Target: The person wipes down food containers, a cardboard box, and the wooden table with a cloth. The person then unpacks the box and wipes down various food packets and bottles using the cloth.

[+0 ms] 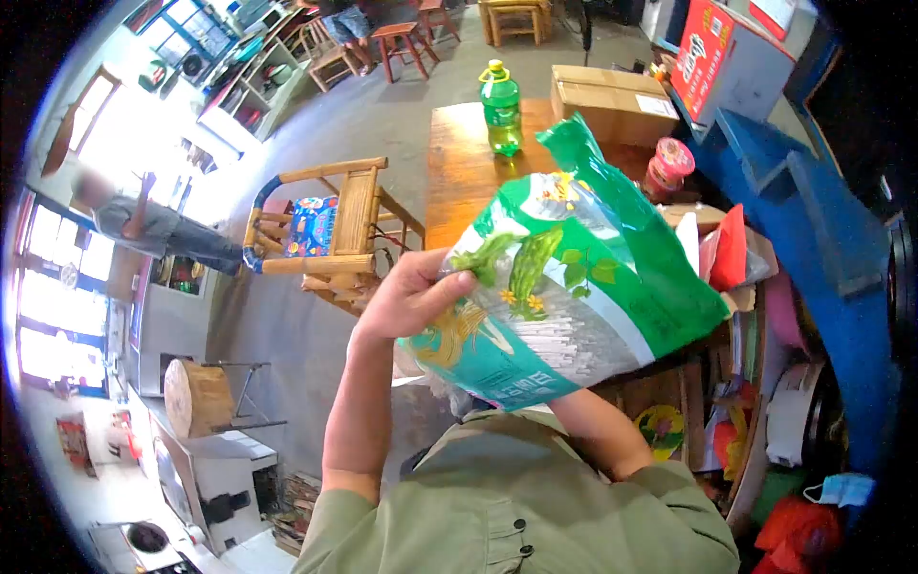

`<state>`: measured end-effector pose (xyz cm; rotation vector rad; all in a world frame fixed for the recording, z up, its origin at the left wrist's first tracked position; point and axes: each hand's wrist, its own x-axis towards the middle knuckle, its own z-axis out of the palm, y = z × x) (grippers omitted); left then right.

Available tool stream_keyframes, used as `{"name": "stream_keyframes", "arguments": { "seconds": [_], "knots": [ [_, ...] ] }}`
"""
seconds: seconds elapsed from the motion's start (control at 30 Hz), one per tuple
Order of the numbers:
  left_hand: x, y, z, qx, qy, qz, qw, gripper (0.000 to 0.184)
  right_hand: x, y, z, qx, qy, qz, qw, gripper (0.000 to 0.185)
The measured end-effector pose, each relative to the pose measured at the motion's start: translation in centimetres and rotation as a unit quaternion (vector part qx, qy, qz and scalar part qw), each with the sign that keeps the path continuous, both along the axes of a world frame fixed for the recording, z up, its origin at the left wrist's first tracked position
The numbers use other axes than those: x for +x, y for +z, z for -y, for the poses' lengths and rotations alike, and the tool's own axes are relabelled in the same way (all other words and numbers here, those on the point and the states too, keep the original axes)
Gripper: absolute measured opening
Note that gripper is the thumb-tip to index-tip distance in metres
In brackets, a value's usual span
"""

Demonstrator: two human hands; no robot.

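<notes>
A large green and white plastic bag of dried noodles (583, 277) is held up in front of my chest, tilted. Pale noodle sticks show through its see-through part, and vegetables are printed on it. My left hand (427, 292) is closed on the bag's left edge, thumb on the front. Behind the bag my right hand is hidden; only the right forearm (602, 430) comes out below it. Just past the bag, a green bottle (502, 110) with a yellow-green cap stands on the wooden table (454, 172).
A cardboard box (612, 100) and pink-lidded tubs (669, 167) sit at the table's right. A bamboo chair (359, 210) stands left of the table. Farther left is another person (158, 225). Blue shelving (813, 210) and cluttered goods line my right side.
</notes>
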<state>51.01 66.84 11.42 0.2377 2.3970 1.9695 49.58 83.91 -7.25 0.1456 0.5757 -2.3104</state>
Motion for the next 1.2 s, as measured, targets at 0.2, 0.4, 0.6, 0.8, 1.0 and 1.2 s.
{"name": "stream_keyframes", "arguments": {
  "seconds": [0.2, 0.4, 0.6, 0.8, 1.0, 1.2],
  "knots": [
    [4.6, -3.7, -2.2, -0.015, 0.193, -0.104, 0.976, 0.104, -0.7, -0.1, -4.5, -0.043, -0.008, -0.025, 0.999, 0.058],
    [8.3, -6.3, -8.1, -0.124, 0.152, -0.111, 0.974, 0.129, -1.1, -1.4, -1.7, 0.021, -0.038, -0.078, 0.996, 0.058],
    [6.5, -7.3, -6.4, 0.104, 0.323, -0.056, 0.939, 0.045, -1.4, 0.6, 2.6, 0.097, -0.083, -0.192, 0.973, 0.058],
    [6.4, -4.3, -3.4, 0.183, 0.333, -0.020, 0.925, 0.054, -3.8, 4.0, 6.2, 0.215, -0.118, -0.384, 0.890, 0.069],
    [8.1, -8.4, 0.1, 0.310, 0.358, -0.012, 0.881, 0.056, -2.0, 21.9, 6.0, 0.309, -0.232, -0.784, 0.485, 0.074],
    [8.7, -8.1, -0.4, 0.356, 0.262, -0.029, 0.896, 0.049, -3.5, 27.5, 9.2, 0.244, -0.195, -0.902, 0.297, 0.048]
  ]
}}
